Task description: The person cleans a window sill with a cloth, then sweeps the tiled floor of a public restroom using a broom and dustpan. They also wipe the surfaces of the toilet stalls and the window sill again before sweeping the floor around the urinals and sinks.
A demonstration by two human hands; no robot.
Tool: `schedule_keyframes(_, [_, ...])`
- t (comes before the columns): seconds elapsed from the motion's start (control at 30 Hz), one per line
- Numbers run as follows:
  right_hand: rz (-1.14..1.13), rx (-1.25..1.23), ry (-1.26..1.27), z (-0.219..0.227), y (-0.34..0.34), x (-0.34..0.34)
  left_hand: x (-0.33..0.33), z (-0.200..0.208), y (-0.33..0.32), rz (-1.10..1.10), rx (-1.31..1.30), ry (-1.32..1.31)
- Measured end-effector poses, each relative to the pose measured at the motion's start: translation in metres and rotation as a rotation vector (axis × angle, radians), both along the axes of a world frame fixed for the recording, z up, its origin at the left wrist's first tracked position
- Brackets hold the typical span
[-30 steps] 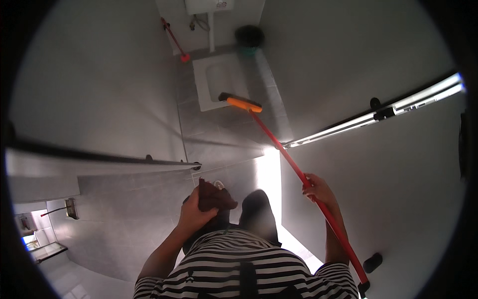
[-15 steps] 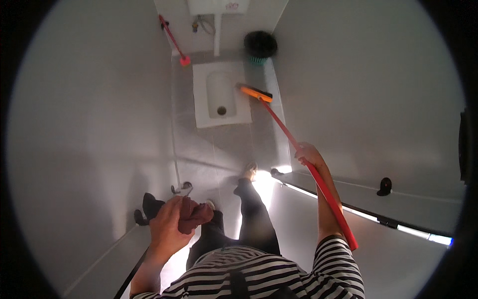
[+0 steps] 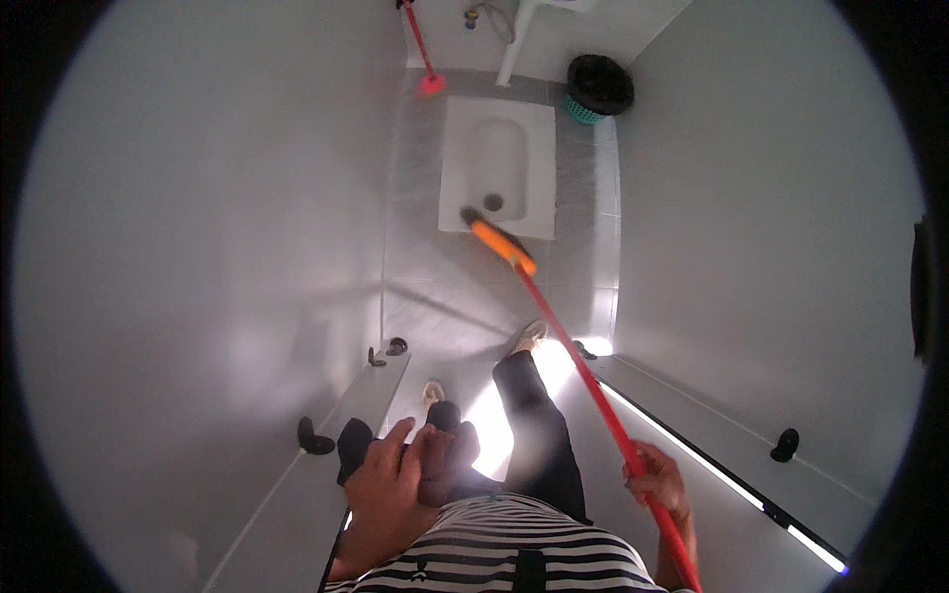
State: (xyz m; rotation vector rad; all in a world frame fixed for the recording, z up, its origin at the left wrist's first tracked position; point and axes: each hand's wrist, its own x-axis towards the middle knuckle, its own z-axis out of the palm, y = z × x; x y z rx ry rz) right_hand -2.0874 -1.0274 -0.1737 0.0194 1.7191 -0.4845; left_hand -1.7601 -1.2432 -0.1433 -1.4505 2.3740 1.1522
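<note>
Broom (image 3: 590, 382): orange head (image 3: 504, 247) over the squat toilet's (image 3: 451, 163) near edge, contact unclear. Probably light, shaft stiff, slick if wet. Hold around the shaft; right hand (image 3: 659, 480) grips its upper part. Left hand (image 3: 388, 486) at brown cloth (image 3: 442, 462), can't tell if gripping.

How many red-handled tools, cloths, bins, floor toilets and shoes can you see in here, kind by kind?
Red-handled tools: 2 (orange-headed tool in the right hand, pink-headed tool by the left wall)
Cloths: 1 (reddish-brown cloth in the left hand)
Bins: 1 (teal bin)
Floor toilets: 1 (white toilet)
Shoes: 2 (left shoe, right shoe)
Total: 7
</note>
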Motion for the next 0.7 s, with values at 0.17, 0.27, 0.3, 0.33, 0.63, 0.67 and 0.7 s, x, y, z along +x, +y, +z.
schedule_keyframes(0.17, [0.692,-0.294,0.411,-0.114,-0.123,-0.032,0.013,-0.005,0.006,-0.058,0.054,0.005])
schedule_keyframes(0.27, [0.747,-0.302,0.266,-0.165,-0.244,-0.030,0.014,-0.008,0.007,-0.062,0.071,-0.055])
schedule_keyframes(0.3, [0.808,-0.337,0.247,-0.166,-0.277,-0.020,0.013,-0.010,0.008,-0.067,0.088,-0.078])
schedule_keyframes(0.33, [0.786,-0.287,0.225,-0.201,-0.289,-0.024,0.011,-0.011,0.008,-0.083,0.083,-0.091])
schedule_keyframes(0.63, [1.242,-0.289,0.067,-0.215,-0.189,0.026,0.015,-0.010,0.011,-0.109,0.042,-0.102])
schedule_keyframes(0.67, [1.301,-0.352,0.046,-0.221,-0.148,0.011,0.011,-0.017,0.005,-0.149,0.028,-0.085])
schedule_keyframes(0.7, [1.275,0.128,-0.072,-0.166,-0.164,0.021,0.006,-0.018,0.005,-0.165,0.012,-0.082])
